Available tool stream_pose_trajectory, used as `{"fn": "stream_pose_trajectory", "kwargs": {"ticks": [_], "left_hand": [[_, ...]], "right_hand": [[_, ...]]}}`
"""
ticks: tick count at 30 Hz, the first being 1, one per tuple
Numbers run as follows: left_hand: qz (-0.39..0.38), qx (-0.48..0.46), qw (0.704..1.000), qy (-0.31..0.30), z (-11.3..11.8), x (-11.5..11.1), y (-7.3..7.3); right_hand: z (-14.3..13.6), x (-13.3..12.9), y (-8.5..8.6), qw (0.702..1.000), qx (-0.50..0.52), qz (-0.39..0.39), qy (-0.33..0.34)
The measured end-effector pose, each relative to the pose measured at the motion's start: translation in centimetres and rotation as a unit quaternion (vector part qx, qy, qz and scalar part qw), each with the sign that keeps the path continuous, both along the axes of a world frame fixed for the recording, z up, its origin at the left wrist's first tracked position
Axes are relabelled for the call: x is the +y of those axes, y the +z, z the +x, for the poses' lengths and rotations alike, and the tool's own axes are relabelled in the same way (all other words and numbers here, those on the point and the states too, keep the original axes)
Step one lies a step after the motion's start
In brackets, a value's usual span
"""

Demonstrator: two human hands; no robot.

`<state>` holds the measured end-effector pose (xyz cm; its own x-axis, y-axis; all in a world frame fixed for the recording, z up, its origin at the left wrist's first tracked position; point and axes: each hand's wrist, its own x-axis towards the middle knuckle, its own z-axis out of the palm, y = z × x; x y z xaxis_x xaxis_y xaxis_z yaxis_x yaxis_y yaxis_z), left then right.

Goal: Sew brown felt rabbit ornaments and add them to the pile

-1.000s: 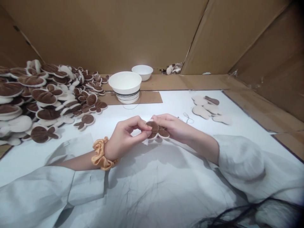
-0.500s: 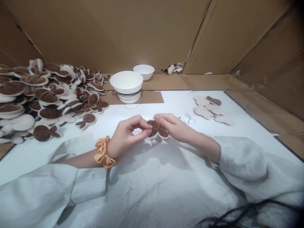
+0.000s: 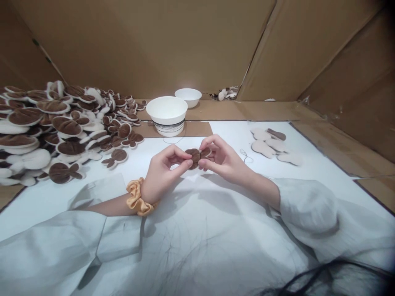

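A small brown plush bunny-shaped piece (image 3: 194, 156) with a pale edge is held up over the white tabletop (image 3: 210, 230). My left hand (image 3: 168, 166) pinches its rounded end between thumb and fingers. At its eared end my right hand (image 3: 224, 161) grips with thumb below and fingertips above. A loop of dark thread (image 3: 246, 155) lies on the table just beyond my right hand. Whether a needle is in either hand cannot be made out.
A large pile of brown-and-white bunny pieces (image 3: 68, 125) fills the left. Behind my hands stand a white bowl wound with dark thread (image 3: 166, 110) and a smaller white bowl (image 3: 189, 97). Flat pale pieces (image 3: 268, 144) lie at right. Cardboard walls (image 3: 148, 45) enclose the table.
The bunny piece has turned so its ears point right. My right hand has shifted its grip from the piece's top edge to its ears. The view has tilted slightly.
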<state>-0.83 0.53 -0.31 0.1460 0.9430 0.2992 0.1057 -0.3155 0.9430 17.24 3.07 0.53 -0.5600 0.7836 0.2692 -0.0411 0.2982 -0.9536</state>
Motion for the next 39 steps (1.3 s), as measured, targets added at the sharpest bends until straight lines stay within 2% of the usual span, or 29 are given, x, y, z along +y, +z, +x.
{"fn": "stream_pose_trajectory", "kwargs": {"ticks": [4,10,16,23,30,33,39], "left_hand": [[-0.041,-0.041,0.998,-0.01,0.1,0.1,0.3],[-0.031,-0.051,0.998,-0.017,-0.1,0.5,0.0],[0.008,0.022,1.0,0.008,-0.2,0.7,-0.5],[-0.031,0.099,0.995,0.003,-0.1,0.4,-0.1],[0.018,0.182,0.983,0.003,-0.1,0.2,0.2],[-0.012,0.161,0.987,-0.026,0.0,0.1,0.1],[-0.09,0.022,0.994,-0.063,0.4,0.0,-0.1]], "right_hand": [[0.0,0.1,-0.2,0.997,-0.022,0.06,-0.049],[-0.1,0.3,-0.5,0.995,-0.012,0.046,-0.09],[-0.6,-0.3,-0.6,0.996,-0.031,0.039,-0.071],[-0.8,-0.9,-0.2,0.997,-0.042,0.015,-0.055],[-0.8,-1.3,-0.1,0.995,-0.081,0.018,-0.053],[-0.8,-1.4,0.0,0.995,-0.086,0.009,-0.044],[-0.8,-0.5,0.0,0.999,-0.024,-0.021,-0.039]]}}
